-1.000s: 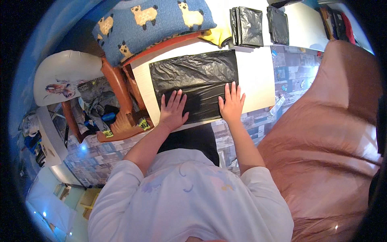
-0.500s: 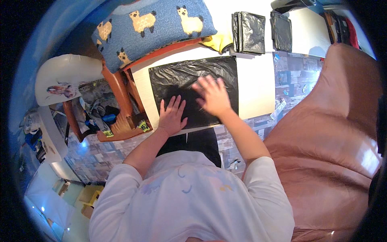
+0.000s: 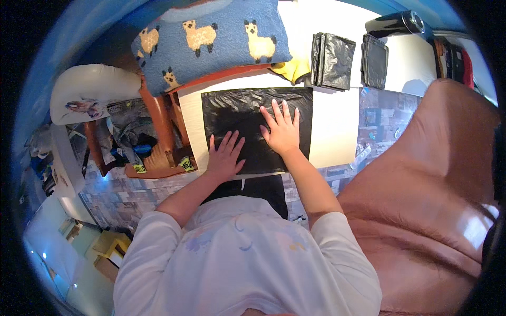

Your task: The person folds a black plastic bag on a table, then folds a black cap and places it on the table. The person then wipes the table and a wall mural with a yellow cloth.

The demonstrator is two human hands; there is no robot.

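Note:
A black plastic bag [image 3: 232, 110], flattened into a wide rectangle with fine wrinkles along its far side, lies on the pale tabletop [image 3: 334, 129] in front of me. My left hand [image 3: 225, 155] rests flat on its near left part, fingers spread. On the right side of the bag, farther from me, my right hand [image 3: 282, 129] lies palm down with its fingers fanned out. Neither hand grips anything. Beyond the bag sit a stack of folded black plastic bags [image 3: 333, 60] and, to its right, a smaller folded stack [image 3: 375, 60].
A blue cushion with llamas [image 3: 221, 39] stands at the far left, beside a yellow cloth [image 3: 295, 68]. A black roll [image 3: 395, 22] lies at the far right. A brown leather seat [image 3: 421, 195] fills the right side; a white stool [image 3: 95, 95] stands left.
My right hand, blurred and raised before, now lies still and spread on the bag, slightly to the right. My left hand stays in place. The view has shifted a little.

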